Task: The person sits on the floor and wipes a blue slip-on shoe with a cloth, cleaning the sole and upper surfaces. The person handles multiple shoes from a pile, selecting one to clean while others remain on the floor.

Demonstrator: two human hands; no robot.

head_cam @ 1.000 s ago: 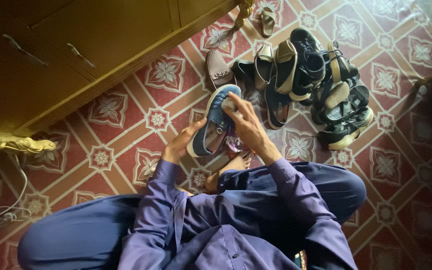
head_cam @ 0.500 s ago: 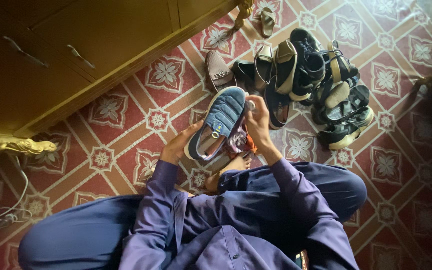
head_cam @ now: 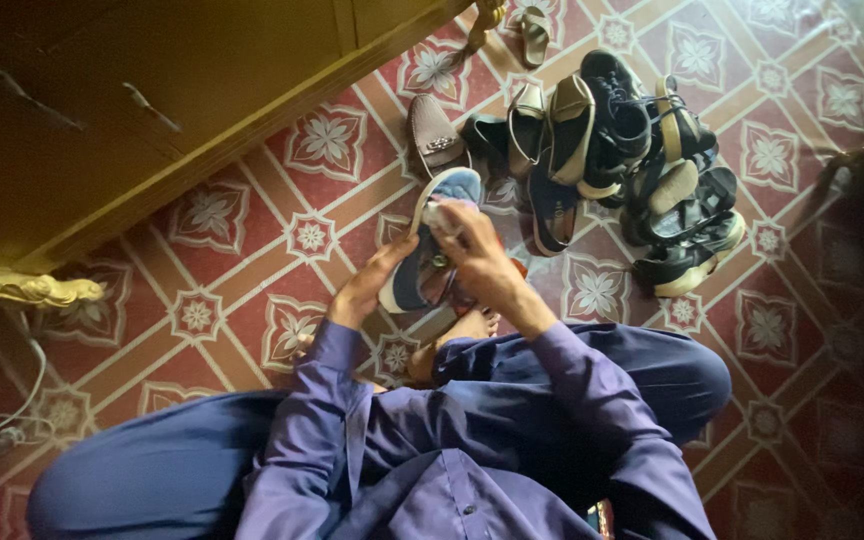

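I am sitting cross-legged on the patterned red floor (head_cam: 252, 260), holding a blue slip-on shoe (head_cam: 432, 240) up off it in front of my knees, so that its upper is turned toward me and I can get at it. My left hand (head_cam: 367, 285) is cupping the heel end from underneath, its fingers curled round the white sole edge and clamped on it, propping the shoe at a slant with the toe pointing away from me. My right hand (head_cam: 477, 255) is lying over the top of the shoe, and its fingers (head_cam: 449, 222) are pinched together on a small pale piece (head_cam: 434, 214), which I am pressing against the upper near the toe; I cannot tell what the piece is. So the shoe is sitting between my two hands, heel in the left, toe just beyond the right fingertips. Some bunched cloth (head_cam: 472, 292) is lying under my right wrist, near my bare foot (head_cam: 457, 335). The pile of other shoes and sandals (head_cam: 612, 160) is lying on the floor just past the toe, beside the wooden cabinet (head_cam: 152, 110).
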